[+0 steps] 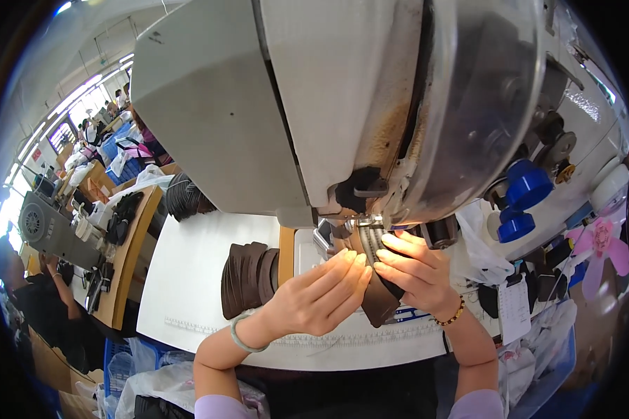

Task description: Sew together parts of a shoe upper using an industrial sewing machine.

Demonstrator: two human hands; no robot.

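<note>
Under the needle area of a large grey sewing machine [286, 105] lies a brown flat piece [380, 302], its lower end tapering toward me. A dark ribbed strip [372, 241] runs along it, lit by the machine's lamp. My left hand [318, 297] is closed, its fingertips pinched together at the brown piece's left edge. From the right, my right hand [419, 269] grips the strip, its fingers laid over it; its thumb is hidden. A stack of similar brown pieces [248, 279] sits left of my left hand.
A ruler strip [328, 339] runs along the white tabletop's [182, 279] near edge. Blue knobs [528, 185] project at the machine's right, near a pink fan [601, 248]. A dark bundle [184, 195] lies at the back left. Another person [49, 300] works at far left.
</note>
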